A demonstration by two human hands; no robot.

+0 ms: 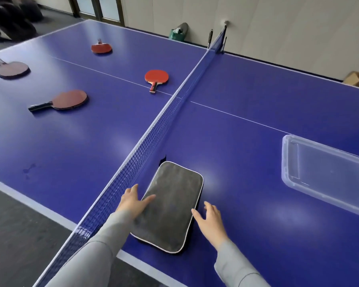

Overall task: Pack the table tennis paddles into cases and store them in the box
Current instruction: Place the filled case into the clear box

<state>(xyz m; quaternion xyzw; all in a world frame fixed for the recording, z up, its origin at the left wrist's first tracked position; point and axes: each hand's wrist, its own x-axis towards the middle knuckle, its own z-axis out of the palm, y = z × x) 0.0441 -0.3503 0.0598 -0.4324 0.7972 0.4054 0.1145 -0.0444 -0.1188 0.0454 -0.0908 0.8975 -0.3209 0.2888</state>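
A blue table (pixel 247 96) fills the view, split by a dark net (pixel 158 129) that runs from the near left edge to the far wall. On the right half, near the right edge, sits a clear plastic box (pixel 288 160), open at the top. On the same half, just beside the net and close to the near edge, lies a grey case (pixel 172 204) with a white piped rim, flat on the table.

Across the net, on the left half, 4 paddles lie flat and well apart: a bright red paddle (pixel 156 78) nearest the net, a dull red paddle (pixel 69 99) with a black handle, a brownish paddle (pixel 11 68) at the far left, and a small red paddle (pixel 101 48) farthest away.

The left hand (pixel 133 200) rests on the case's left edge, fingers straight and laid over the top. The right hand (pixel 210 219) sits at the case's right edge, fingers relaxed and spread, the thumb touching the rim; neither hand grasps anything. Both sleeves are grey.
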